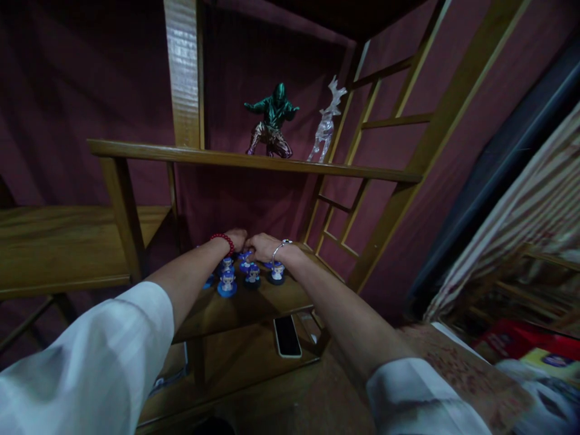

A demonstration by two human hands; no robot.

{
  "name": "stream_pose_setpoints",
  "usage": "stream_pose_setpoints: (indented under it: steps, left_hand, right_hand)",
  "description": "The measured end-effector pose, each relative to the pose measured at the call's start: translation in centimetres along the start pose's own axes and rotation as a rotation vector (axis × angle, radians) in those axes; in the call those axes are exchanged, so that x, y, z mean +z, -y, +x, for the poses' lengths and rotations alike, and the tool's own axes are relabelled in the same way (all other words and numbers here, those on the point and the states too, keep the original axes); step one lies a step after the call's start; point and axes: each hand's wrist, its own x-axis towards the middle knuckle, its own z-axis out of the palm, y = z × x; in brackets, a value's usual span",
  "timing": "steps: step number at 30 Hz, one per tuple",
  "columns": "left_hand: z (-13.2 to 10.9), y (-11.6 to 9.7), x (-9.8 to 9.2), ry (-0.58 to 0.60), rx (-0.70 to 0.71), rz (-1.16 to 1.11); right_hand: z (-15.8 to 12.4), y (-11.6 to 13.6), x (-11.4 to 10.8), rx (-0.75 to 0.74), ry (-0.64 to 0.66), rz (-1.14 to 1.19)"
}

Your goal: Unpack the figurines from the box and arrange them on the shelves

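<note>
Both my arms reach forward onto a low wooden shelf [235, 308]. My left hand [236, 237], with a red bead bracelet at the wrist, and my right hand [263, 244], with a silver bracelet, meet at the back of a cluster of small figurines on blue bases [227, 283]. Several of these figurines stand in front of my wrists, one [276, 273] just under my right wrist. My fingers curl down among the rear figurines, and what they grip is hidden.
On the shelf above stand a green crouching figure [273, 121] and a clear deer figure [326, 124]. A phone [287, 336] lies face up on a lower board. Wooden uprights and a ladder-like frame [362, 157] flank the shelves. Boxes lie at the right.
</note>
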Motion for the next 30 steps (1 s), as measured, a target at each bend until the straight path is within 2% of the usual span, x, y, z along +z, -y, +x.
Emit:
stream_pose_setpoints:
  steps: [8,16,30]
  left_hand:
    - [0.7,-0.3,-0.2,-0.041,-0.021,-0.018]
    - [1.4,-0.9,0.2,-0.022,-0.022,-0.025]
    - [1.2,-0.8,0.2,-0.014,-0.025,0.011]
  right_hand:
    - [-0.3,-0.5,-0.4,0.026,-0.013,-0.016]
    - [-0.7,-1.2,-0.2,0.023,-0.011,0.015]
    - [-0.4,-1.5,0.7,0.013,-0.038,0.098]
